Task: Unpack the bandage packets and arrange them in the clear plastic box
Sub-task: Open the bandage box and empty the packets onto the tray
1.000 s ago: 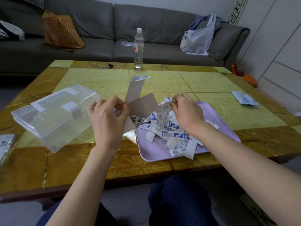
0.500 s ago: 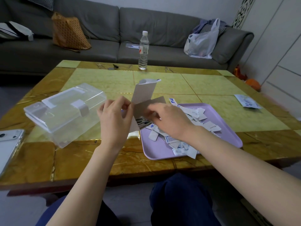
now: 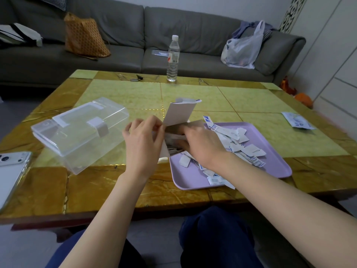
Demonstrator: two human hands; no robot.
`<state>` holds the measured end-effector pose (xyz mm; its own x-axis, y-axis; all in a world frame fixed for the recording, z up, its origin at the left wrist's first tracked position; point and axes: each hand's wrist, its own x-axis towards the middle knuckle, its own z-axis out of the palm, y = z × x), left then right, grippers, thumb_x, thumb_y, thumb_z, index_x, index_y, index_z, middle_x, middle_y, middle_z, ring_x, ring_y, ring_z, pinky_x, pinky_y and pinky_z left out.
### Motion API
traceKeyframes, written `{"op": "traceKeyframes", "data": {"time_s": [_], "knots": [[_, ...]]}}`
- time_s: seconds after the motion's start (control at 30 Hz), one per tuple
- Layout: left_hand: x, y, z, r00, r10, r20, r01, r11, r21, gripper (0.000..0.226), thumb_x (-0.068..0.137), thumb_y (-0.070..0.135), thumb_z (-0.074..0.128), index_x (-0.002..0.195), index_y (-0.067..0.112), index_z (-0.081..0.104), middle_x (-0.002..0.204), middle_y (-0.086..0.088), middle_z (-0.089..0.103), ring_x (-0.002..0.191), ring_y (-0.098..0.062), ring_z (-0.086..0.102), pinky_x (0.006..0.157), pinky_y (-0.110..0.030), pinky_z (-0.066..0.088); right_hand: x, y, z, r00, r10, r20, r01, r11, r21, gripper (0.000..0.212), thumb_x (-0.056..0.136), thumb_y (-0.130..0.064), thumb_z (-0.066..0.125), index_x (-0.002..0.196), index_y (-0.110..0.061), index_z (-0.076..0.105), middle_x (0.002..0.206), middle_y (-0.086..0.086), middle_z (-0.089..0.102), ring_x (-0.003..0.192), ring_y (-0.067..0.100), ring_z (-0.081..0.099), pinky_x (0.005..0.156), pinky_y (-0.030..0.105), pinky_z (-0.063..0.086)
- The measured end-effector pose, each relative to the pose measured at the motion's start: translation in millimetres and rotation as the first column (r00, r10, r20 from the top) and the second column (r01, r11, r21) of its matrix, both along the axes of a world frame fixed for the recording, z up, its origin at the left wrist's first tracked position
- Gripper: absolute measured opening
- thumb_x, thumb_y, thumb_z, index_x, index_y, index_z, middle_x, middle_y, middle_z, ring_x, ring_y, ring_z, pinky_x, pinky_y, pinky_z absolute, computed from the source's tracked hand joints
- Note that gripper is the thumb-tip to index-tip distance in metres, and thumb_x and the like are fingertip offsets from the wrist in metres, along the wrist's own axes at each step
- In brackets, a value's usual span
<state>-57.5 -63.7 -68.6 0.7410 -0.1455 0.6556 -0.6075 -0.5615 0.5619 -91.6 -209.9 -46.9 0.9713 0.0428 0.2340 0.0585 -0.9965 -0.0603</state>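
Emptying the carton point(image 3: 179, 115)
My left hand point(image 3: 144, 144) pinches it; my right hand point(image 3: 201, 144) reaches inside, grip unseen; best kept over the tray point(image 3: 274, 171)

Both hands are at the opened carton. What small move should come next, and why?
Probably draw the right hand out with the remaining packets and drop them on the purple tray: the left hand holds the carton open, and contents show at its mouth.

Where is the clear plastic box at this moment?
In the head view, the clear plastic box sits on the table, on its left side, left of the left hand, beyond the phone.
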Motion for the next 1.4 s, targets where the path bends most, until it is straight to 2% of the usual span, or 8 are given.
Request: {"op": "traceKeyframes", "data": {"time_s": [0.3, 0.47, 0.57, 0.77, 0.97, 1.1, 1.23, 1.4], "knots": [[10, -4, -1, 0.988, 0.109, -0.106, -0.115, 0.992, -0.049, 0.012, 0.094, 0.017, 0.051, 0.083, 0.012, 0.052, 0.074, 0.003, 0.055, 0.078, -0.021, 0.044, 0.090, -0.042, 0.031, -23, -46, 7, 0.992, -0.113, 0.063, 0.109, 0.992, 0.063, 0.029, 0.096, -0.045, 0.040, 0.087, -0.019, 0.047, 0.057, -0.009, 0.040, 0.057, 0.021, 0.045, 0.043, 0.026, 0.024], [14, -13, 0, 0.982, 0.133, -0.131, -0.141, 0.989, -0.054, 0.012, 0.093, 0.017, 0.051, 0.082, 0.013, 0.052, 0.074, 0.003, 0.055, 0.080, -0.026, 0.047, 0.086, -0.038, 0.028, -22, -80, -2, 0.957, -0.290, 0.030, 0.286, 0.954, 0.091, 0.043, 0.098, -0.037, 0.040, 0.059, -0.020, 0.033, 0.053, -0.004, 0.037, 0.053, 0.022, 0.039, 0.046, 0.030, 0.024], [14, -17, -1, 0.982, 0.130, -0.140, -0.139, 0.988, -0.060, 0.012, 0.093, 0.017, 0.052, 0.082, 0.013, 0.052, 0.074, 0.004, 0.055, 0.082, -0.026, 0.048, 0.085, -0.038, 0.028, -13, -87, -3, 0.944, -0.329, -0.004, 0.327, 0.937, 0.121, 0.045, 0.099, -0.027, 0.040, 0.055, -0.015, 0.039, 0.063, 0.002, 0.042, 0.058, 0.024, 0.043, 0.049, 0.031, 0.027], [15, -24, -3, 0.986, 0.098, -0.132, -0.106, 0.993, -0.059, 0.012, 0.093, 0.018, 0.052, 0.081, 0.015, 0.051, 0.075, 0.005, 0.055, 0.082, -0.023, 0.047, 0.086, -0.038, 0.028, 5, -88, -3, 0.949, -0.309, 0.061, 0.296, 0.941, 0.163, 0.026, 0.099, -0.011, 0.040, 0.088, -0.003, 0.062, 0.088, 0.009, 0.048, 0.069, 0.029, 0.052, 0.058, 0.035, 0.039], [17, -32, -5, 0.989, 0.076, -0.127, -0.083, 0.995, -0.052, 0.013, 0.093, 0.017, 0.053, 0.081, 0.013, 0.053, 0.075, 0.005, 0.056, 0.079, -0.020, 0.043, 0.085, -0.037, 0.028, 4, -103, -10, 0.893, -0.446, 0.060, 0.431, 0.887, 0.166, 0.034, 0.089, 0.010, 0.045, 0.118, -0.006, 0.053, 0.112, 0.011, 0.044, 0.072, 0.028, 0.052, 0.058, 0.033, 0.038], [14, -39, -5, 0.992, 0.057, -0.111, -0.064, 0.996, -0.058, 0.012, 0.092, 0.015, 0.054, 0.080, 0.012, 0.053, 0.073, 0.003, 0.057, 0.076, -0.019, 0.042, 0.088, -0.044, 0.033, -3, -105, -10, 0.865, -0.498, 0.065, 0.481, 0.859, 0.173, 0.036, 0.090, 0.004, 0.049, 0.123, -0.009, 0.044, 0.123, 0.012, 0.041, 0.074, 0.025, 0.047, 0.060, 0.030, 0.032], [10, -45, -7, 0.993, 0.020, -0.115, -0.026, 0.999, -0.045, 0.013, 0.092, 0.016, 0.055, 0.080, 0.011, 0.054, 0.074, 0.001, 0.059, 0.077, -0.015, 0.037, 0.090, -0.045, 0.033, -11, -94, -8, 0.908, -0.393, 0.147, 0.363, 0.911, 0.193, 0.033, 0.094, -0.008, 0.049, 0.126, -0.007, 0.042, 0.126, 0.011, 0.042, 0.095, 0.026, 0.054, 0.069, 0.030, 0.041], [7, -47, -9, 0.996, -0.048, -0.079, 0.048, 0.999, -0.012, 0.012, 0.090, 0.019, 0.055, 0.079, 0.014, 0.055, 0.072, 0.005, 0.059, 0.079, -0.020, 0.045, 0.085, -0.040, 0.033, -20, -63, -3, 0.952, 0.103, 0.289, -0.168, 0.963, 0.210, 0.016, 0.091, -0.009, 0.047, 0.102, -0.004, 0.057, 0.099, 0.006, 0.056, 0.085, 0.017, 0.056, 0.071, 0.025, 0.047]]}}
